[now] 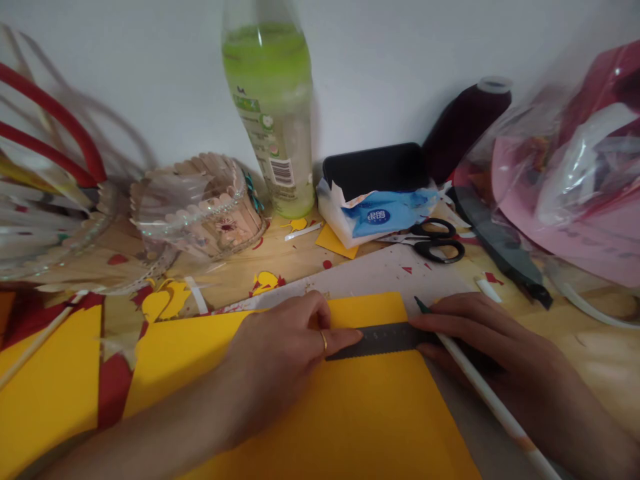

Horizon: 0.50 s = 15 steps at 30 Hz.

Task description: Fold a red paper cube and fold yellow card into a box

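A large sheet of yellow paper [370, 407] lies before me, with a dark grey ruler [385, 339] across its upper part. My left hand [287, 343], a ring on one finger, presses the ruler down with its extended index finger; the other fingers are curled. At the ruler's right end is my right hand [480, 337], fingertips touching that end. Between its fingers it holds a slim white pen [483, 387] with a dark green pointed tip, raised near the paper's top right corner. Part of the ruler is hidden under the right hand.
Behind stand a green-liquid bottle [273, 127], a wooden-stick basket [215, 207], a blue tissue pack [380, 212], a black phone [375, 167] and black scissors [437, 241]. A grey cutter [500, 247] and a pink bag [565, 200] are right. Red and yellow paper scraps [167, 300] lie left.
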### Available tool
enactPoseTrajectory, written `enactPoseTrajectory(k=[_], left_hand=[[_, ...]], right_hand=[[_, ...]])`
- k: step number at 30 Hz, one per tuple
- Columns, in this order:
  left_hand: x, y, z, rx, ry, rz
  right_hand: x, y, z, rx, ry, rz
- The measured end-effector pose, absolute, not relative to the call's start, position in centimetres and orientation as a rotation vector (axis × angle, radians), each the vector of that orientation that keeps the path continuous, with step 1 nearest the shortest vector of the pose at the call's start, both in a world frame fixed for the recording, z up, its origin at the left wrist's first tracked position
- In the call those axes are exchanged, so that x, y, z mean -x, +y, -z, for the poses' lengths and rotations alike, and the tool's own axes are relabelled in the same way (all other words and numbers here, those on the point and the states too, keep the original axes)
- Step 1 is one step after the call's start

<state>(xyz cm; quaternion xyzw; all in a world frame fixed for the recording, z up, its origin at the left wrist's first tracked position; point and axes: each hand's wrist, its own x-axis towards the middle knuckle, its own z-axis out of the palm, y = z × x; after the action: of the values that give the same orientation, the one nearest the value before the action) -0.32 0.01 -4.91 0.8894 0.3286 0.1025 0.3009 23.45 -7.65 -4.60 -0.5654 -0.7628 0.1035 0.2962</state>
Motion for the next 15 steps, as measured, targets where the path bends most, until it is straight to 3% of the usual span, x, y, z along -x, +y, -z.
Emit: enactPoseTrajectory(k=[6,15], left_hand=[[-0.1,0.9,4.6,-2.478,0.936,-0.099],[0.7,2.4,5.0,-2.641,0.56,-0.365]], right_hand=[[-23.5,-7.6,4.5,1.506,-1.997,-0.294],[-23.5,-7.4,4.5,1.483,-2.053,-0.256]])
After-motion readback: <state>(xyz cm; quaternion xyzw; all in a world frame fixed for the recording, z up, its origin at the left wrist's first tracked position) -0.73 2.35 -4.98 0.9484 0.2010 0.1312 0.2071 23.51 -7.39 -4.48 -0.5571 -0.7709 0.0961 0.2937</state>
